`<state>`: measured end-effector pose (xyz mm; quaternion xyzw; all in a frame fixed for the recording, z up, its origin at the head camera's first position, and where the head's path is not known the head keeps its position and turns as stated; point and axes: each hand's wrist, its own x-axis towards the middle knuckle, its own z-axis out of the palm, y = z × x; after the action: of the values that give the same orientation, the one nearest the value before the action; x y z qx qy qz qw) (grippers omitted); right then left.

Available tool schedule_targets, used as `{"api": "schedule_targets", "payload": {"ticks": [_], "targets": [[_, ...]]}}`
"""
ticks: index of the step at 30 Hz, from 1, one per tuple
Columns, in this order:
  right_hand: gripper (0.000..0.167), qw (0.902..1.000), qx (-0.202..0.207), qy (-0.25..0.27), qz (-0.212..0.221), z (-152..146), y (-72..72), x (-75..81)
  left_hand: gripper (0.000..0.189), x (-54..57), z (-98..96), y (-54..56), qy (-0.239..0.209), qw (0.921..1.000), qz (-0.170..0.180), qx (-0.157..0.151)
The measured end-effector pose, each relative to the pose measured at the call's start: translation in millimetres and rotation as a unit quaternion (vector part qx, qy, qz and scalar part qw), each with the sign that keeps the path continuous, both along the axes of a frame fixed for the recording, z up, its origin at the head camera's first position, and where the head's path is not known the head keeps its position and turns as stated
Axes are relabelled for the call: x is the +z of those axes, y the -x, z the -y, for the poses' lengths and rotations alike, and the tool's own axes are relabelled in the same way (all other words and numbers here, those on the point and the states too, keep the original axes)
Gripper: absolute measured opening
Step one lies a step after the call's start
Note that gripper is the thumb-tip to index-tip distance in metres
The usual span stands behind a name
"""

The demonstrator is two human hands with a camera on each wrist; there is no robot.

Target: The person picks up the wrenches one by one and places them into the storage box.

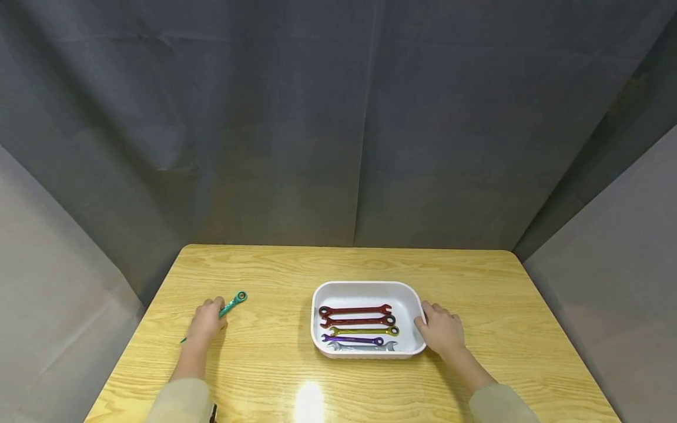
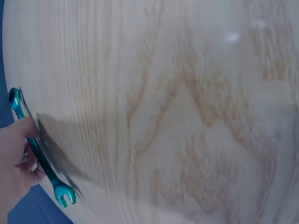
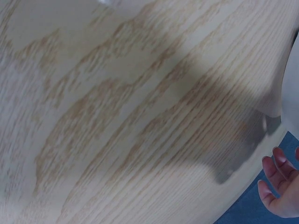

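Observation:
At the left of the table my left hand (image 1: 206, 322) grips a teal ratcheting combination wrench (image 1: 230, 304) round its middle. Its ring end points away to the right; in the left wrist view the open end of the wrench (image 2: 64, 193) shows below my fingers. A white tray (image 1: 368, 286) is in the middle right, holding several wrenches in a rough stack of rows: two red ones (image 1: 355, 309), a yellow one (image 1: 365, 331), a purple one (image 1: 353, 339) and a silver one (image 1: 362, 346). My right hand (image 1: 443, 330) holds the tray's right rim, thumb over the edge, other fingers outside.
The light wooden table (image 1: 275, 270) has rounded far corners. Dark grey curtain (image 1: 275, 147) hangs behind it, with lighter grey panels (image 1: 53, 264) on both sides. A small dark object (image 1: 213, 413) shows beside the left sleeve.

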<state>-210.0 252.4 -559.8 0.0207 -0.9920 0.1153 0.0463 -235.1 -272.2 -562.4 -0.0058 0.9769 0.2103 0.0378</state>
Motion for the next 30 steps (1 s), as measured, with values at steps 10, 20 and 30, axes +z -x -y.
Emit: {"api": "schedule_targets", "payload": {"ticks": [10,20,30], "targets": [[0.038,1.0000,0.003,0.003,-0.002,1,-0.7,1.1,0.029,7.6,-19.8,6.5,-0.005,0.9993,-0.028,-0.027],[0.037,1.0000,0.002,0.003,-0.005,0,-0.4,-0.8,0.027,16.3,-49.4,11.1,-0.015,0.9955,-0.063,-0.069],[0.035,1.0000,0.002,-0.003,-0.001,0,0.3,-0.8,0.026,28.7,-80.0,17.2,-0.004,0.9903,-0.092,-0.103]]}}
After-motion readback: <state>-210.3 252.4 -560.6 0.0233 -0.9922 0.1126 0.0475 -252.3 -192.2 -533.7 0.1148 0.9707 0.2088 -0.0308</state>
